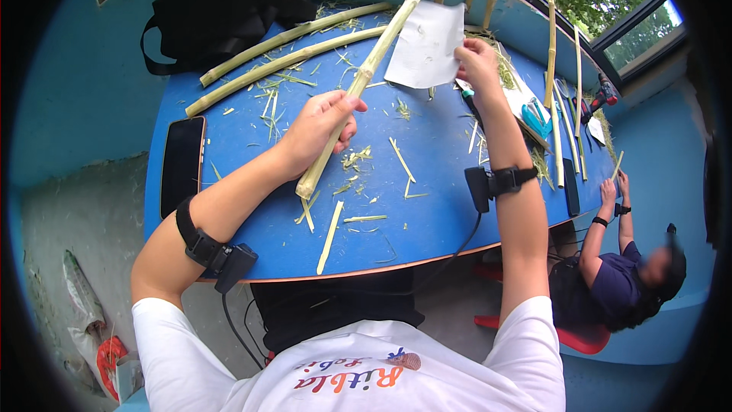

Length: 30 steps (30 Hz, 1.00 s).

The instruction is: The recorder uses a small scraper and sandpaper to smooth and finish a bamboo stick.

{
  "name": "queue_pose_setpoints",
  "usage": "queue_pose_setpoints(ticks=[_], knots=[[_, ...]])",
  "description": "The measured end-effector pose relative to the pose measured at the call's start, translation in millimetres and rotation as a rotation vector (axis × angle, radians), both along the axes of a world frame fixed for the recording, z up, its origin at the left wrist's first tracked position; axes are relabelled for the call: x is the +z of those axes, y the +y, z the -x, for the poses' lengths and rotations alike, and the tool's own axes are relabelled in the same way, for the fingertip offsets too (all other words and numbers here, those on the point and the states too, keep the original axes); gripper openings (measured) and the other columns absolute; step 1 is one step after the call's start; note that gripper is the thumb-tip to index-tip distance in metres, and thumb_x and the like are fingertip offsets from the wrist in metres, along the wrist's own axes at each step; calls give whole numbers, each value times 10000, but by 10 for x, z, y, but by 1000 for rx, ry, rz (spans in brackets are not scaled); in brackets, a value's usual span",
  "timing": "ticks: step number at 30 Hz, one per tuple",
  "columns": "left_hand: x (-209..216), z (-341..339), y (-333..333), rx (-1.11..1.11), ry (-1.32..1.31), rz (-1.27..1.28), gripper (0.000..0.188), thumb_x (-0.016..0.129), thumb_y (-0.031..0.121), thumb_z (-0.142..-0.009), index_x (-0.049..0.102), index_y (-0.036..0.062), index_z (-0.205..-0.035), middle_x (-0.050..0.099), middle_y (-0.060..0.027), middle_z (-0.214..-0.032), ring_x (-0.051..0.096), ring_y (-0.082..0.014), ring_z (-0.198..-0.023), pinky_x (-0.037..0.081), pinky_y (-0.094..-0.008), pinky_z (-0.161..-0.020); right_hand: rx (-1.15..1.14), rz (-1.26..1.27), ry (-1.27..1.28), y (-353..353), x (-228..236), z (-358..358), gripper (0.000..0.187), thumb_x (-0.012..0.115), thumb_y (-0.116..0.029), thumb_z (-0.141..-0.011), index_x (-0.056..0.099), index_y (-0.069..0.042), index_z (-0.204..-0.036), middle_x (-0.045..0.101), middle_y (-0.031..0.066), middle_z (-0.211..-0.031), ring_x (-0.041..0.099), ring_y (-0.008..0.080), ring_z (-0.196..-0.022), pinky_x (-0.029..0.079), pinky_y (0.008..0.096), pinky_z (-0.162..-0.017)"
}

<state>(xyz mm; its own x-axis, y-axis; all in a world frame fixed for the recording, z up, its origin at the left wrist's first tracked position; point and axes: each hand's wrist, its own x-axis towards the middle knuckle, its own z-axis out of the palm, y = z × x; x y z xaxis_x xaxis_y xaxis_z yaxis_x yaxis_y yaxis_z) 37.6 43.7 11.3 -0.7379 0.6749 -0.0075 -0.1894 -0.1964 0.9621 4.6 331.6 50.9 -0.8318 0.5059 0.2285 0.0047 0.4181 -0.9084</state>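
My left hand [324, 128] is closed round the lower part of a pale bamboo pole [380, 52], which slants up and away to the right above the blue table [442, 206]. Pinched between the fingers of my right hand [480, 67] is a creased whitish sheet of paper [428, 44], held by its right edge. The sheet hangs beside the pole's far end; whether the two touch I cannot tell. Two more bamboo poles lie on the table further left, the nearer one [267, 70] just beyond my left hand. Pale strips [330, 238] and shavings [355, 159] are scattered below the hands.
A black bag [217, 11] sits at the back left, and a black phone-like slab [183, 168] at the left edge. On the right are upright bamboo poles [552, 99], a turquoise tool [536, 118] and a power drill [598, 99]. A co-worker [614, 282] sits at the right.
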Motion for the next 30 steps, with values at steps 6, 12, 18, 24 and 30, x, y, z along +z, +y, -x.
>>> queue_pose_setpoints(ticks=[6, 12, 18, 24, 30], knots=[[63, 1, -56, -60, 44, 103, 375, 442, 316, -995, 550, -28, -1096, 458, 22, -592, 411, -42, -487, 356, -180, -468, -52, -594, 275, -262, 419, -506, 208, 593, -118, -762, 653, -16, -933, 687, 96, -837, 669, 183, -734, 517, 318, -703], [142, 10, -54, -108, 98, 213, 361, 439, 330, -994, 559, -4, -1057, 424, 33, -582, 396, -44, -492, 348, -185, -467, -242, -758, 348, 159, 549, -776, 153, 590, -73, -783, 655, -32, -914, 687, 85, -842, 672, 169, -730, 531, 316, -666], [206, -59, -29, -32, 520, 567, 327, 479, 345, -982, 555, 33, -924, 458, -22, -584, 444, -106, -504, 368, -256, -479, -82, -884, 664, 154, 589, -903, 176, 639, 18, -759, 643, -46, -922, 654, 82, -842, 650, 176, -717, 538, 292, -629], [254, -79, -130, 123, 1276, 951, 307, 568, 335, -920, 527, 32, -892, 574, -162, -680, 585, -322, -643, 438, -409, -577, 671, -1229, 428, -313, 262, -928, 240, 622, 59, -673, 597, -62, -878, 627, 50, -899, 591, 247, -913, 506, 357, -766], [135, -8, -155, 250, 1483, 880, 202, 634, 236, -854, 539, 62, -896, 612, -107, -713, 631, -283, -675, 485, -382, -577, 670, -913, 61, -429, 272, -1095, 444, 734, -121, -717, 558, -80, -1122, 561, 93, -1132, 555, 308, -1038, 477, 399, -865]])
